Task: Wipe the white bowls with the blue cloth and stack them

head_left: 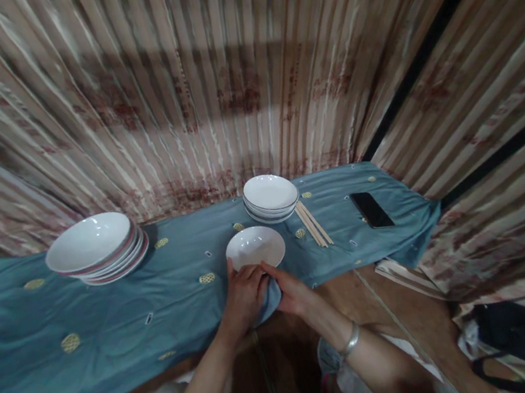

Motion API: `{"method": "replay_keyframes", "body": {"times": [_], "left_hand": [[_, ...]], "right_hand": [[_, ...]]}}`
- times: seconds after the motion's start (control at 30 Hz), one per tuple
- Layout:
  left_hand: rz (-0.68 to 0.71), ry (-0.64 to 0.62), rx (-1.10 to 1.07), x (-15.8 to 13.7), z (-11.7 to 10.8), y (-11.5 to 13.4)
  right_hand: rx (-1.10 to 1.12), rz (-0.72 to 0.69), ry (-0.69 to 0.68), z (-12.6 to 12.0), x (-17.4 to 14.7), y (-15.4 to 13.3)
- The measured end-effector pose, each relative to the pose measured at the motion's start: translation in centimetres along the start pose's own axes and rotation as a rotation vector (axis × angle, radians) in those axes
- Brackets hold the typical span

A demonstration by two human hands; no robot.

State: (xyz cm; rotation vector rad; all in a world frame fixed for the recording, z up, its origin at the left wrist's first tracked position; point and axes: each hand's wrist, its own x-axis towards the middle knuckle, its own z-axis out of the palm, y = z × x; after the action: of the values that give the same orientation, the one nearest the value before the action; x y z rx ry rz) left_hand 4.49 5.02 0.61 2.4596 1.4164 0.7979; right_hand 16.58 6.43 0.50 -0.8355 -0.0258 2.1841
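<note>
A shallow white bowl (256,246) is tilted toward me at the table's front edge, with its glossy inside showing. My left hand (246,291) grips its near left rim, one finger reaching up the side. My right hand (292,289) is closed at the near right rim, the thumb at the edge. Bunched between both hands, just below the bowl, is a light blue cloth (271,298), which the right hand holds. The fingers under the bowl are hidden. Behind it stands a stack of small white bowls (269,194) with dark rims.
Several wooden chopsticks (312,223) lie right of the small stack, and a black phone (371,209) is farther right. Larger red-rimmed white bowls (98,246) are stacked at left. A blue-green cloth (173,321) covers the narrow table. Pleated curtains (224,95) hang close behind.
</note>
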Motion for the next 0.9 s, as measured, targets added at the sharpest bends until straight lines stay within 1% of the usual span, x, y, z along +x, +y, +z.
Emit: {"method": "replay_keyframes", "body": {"times": [0.13,0.27,0.33,0.4,0.47,0.53,0.57,0.63,0.67,0.7,0.77,0.9], "left_hand": [[0.019,-0.005,-0.018,-0.3,-0.1,0.7],[0.046,-0.012,-0.049,-0.6,0.1,0.6],[0.047,0.013,-0.076,-0.8,0.3,0.1],[0.017,0.082,-0.105,-0.9,0.6,-0.7],[-0.056,0.181,-0.16,-0.9,1.1,-1.7],[-0.193,0.28,-0.277,-0.8,1.7,-2.5],[-0.286,0.32,-0.358,-0.7,2.0,-2.9],[-0.477,0.346,-0.546,-0.5,2.6,-3.4],[-0.538,0.332,-0.643,-0.4,2.8,-3.5],[-0.579,0.311,-0.73,-0.2,3.0,-3.6],[-0.604,0.278,-0.86,-0.1,3.2,-3.4],[-0.602,0.264,-0.996,0.2,3.3,-2.3]], "right_hand": [[-0.141,-0.08,0.036,-0.9,-0.1,0.3],[-0.173,-0.151,0.048,-1.4,-0.3,0.3],[-0.186,-0.167,0.068,-1.7,-0.4,0.2],[-0.22,-0.177,0.103,-2.1,-0.4,0.1],[-0.28,-0.211,0.139,-2.6,-0.4,-0.1],[-0.365,-0.264,0.175,-3.1,-0.3,-0.3],[-0.408,-0.294,0.191,-3.3,-0.3,-0.4],[-0.475,-0.363,0.21,-3.7,-0.3,-0.6],[-0.498,-0.391,0.216,-3.8,-0.3,-0.7],[-0.516,-0.418,0.223,-4.0,-0.3,-0.9],[-0.555,-0.448,0.25,-4.1,-0.5,-1.2],[-0.627,-0.478,0.327,-4.4,-1.3,-2.2]]}}
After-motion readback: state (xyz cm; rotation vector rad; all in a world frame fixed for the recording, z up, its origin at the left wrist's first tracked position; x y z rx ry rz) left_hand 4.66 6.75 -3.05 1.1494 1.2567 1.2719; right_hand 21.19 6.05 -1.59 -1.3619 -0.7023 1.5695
